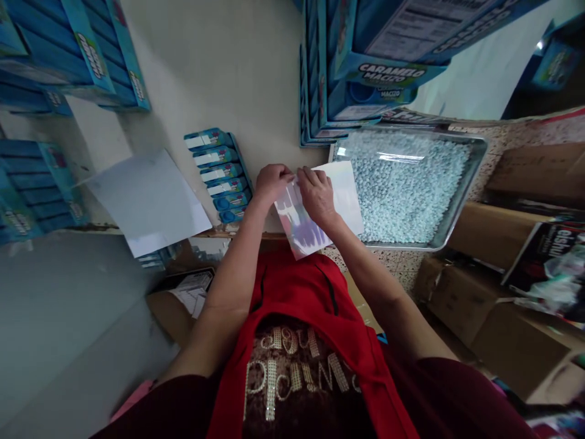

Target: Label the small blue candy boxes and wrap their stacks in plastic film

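Observation:
My left hand (pixel 273 183) is closed, its fingertips pinched at the upper left edge of a sticker sheet (pixel 343 190). The sheet's near left part shines like bare glossy backing, while the right part is matt white. Closed over the sheet's top edge, my right hand (pixel 316 194) has its fingertips almost touching the left ones. Whatever small piece may lie between the fingertips is too small to make out. Left of my hands lies a row of small blue candy boxes (pixel 222 172); those farther away carry white strips, and the nearest ones show none.
A metal tray (pixel 475 160) of pale blue candies stands at the right. Stacked blue boxes (pixel 388 73) rise behind it, and more blue boxes (pixel 91 61) stand at the far left. A white sheet (pixel 150 201) overhangs the table edge. Cardboard boxes (pixel 503 231) fill the right side.

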`<state>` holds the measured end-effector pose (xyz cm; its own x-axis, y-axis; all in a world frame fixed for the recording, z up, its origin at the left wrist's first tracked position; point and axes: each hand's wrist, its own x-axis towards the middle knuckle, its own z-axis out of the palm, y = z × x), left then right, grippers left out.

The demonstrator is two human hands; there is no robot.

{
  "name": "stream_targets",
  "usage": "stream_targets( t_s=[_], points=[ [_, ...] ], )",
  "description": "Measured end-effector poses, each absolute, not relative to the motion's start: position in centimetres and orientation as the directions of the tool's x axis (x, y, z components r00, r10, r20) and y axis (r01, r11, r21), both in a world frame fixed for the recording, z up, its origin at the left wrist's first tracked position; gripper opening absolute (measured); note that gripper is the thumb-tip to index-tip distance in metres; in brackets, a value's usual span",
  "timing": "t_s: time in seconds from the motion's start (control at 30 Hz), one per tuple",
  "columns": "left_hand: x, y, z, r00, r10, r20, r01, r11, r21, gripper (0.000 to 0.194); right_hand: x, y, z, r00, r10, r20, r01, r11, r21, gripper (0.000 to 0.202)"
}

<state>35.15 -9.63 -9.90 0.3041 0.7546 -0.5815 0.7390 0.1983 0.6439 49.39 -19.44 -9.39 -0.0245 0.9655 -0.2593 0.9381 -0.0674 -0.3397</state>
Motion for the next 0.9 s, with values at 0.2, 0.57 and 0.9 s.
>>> stream_targets(
  t_s=[0.2,0.57,0.9],
  points=[
    [33.8,-9.9,-11.0,0.197,0.818,-0.54,0.754,0.225,0.617,0.011,49.5,-23.5,-8.1,-0.09,0.969,-0.229,0.937,0.004,-0.35,0.036],
    [33.3,-11.2,-9.5,0.124,0.964,-0.235,0.423,0.163,0.891,0.055,48.8,-24.6,3.5,0.287,0.803,-0.522,0.205,-0.584,-0.786,0.016],
    [27.8,-19.7,-3.3,0.298,0.537,-0.789,-0.305,0.837,0.454,0.066,46.2,-21.9,2.9,0.024,0.656,-0.754,-0.178,-0.74,-0.649,0.04]
  ],
)
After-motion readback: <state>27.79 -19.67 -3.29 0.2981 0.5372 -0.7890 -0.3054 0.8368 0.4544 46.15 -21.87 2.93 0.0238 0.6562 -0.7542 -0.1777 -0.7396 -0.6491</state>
